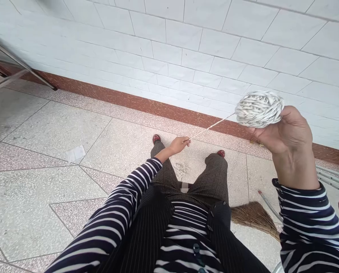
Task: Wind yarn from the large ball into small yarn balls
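My right hand [289, 132] is raised at the right, its fingers wrapped round a ball of whitish yarn [259, 109] with grey flecks. From the ball's left side a single strand [212, 126] runs taut, down to my left hand [180, 145]. There the thumb and fingers are pinched together on the strand, above my left knee. A loose heap of the same yarn [182, 169] lies on the floor between my legs. The fingertips of my right hand are partly hidden behind the ball.
A white tiled wall [186, 49] with a red-brown skirting [124, 99] stands ahead. On the speckled floor lie a white paper [75, 154] at left and a straw broom [255, 218] at right. A metal-legged frame [18, 62] stands at upper left.
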The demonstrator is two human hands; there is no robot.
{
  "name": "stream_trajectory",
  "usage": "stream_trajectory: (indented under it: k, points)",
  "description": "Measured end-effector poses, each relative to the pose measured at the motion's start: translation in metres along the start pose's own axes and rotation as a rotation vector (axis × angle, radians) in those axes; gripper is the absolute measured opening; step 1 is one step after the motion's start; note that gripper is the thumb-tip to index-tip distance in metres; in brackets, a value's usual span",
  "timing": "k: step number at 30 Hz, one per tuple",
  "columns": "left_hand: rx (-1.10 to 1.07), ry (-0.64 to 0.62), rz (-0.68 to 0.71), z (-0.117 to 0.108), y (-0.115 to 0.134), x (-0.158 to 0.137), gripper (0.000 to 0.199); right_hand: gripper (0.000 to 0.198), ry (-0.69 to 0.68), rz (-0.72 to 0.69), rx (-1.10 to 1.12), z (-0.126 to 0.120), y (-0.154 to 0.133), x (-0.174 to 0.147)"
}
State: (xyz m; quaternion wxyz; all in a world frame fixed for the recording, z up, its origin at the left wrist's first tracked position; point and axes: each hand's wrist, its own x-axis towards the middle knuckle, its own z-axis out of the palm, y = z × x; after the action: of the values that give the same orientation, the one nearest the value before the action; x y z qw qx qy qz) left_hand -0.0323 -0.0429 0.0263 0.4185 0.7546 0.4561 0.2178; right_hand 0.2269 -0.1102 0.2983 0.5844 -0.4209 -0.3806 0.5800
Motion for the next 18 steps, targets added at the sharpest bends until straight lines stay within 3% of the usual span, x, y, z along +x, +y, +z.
stream_trajectory:
  k: [3,10,14,18]
  points:
    - [0.049,0.056,-0.064,-0.008,-0.013,0.009,0.029,0.036,-0.035,0.094,-0.062,-0.005,0.005,-0.003]
    - [-0.022,0.296,-0.124,-0.033,-0.022,0.027,0.032,0.072,-0.06,0.149,-0.133,-0.025,0.021,-0.018]
    - [0.021,0.18,-0.153,-0.026,-0.018,0.024,0.024,0.077,-0.086,0.174,-0.077,-0.032,0.041,-0.028]
    - [-0.126,-0.05,-0.035,0.004,0.009,0.012,0.027,0.07,-0.138,0.235,0.005,-0.031,0.075,-0.032]
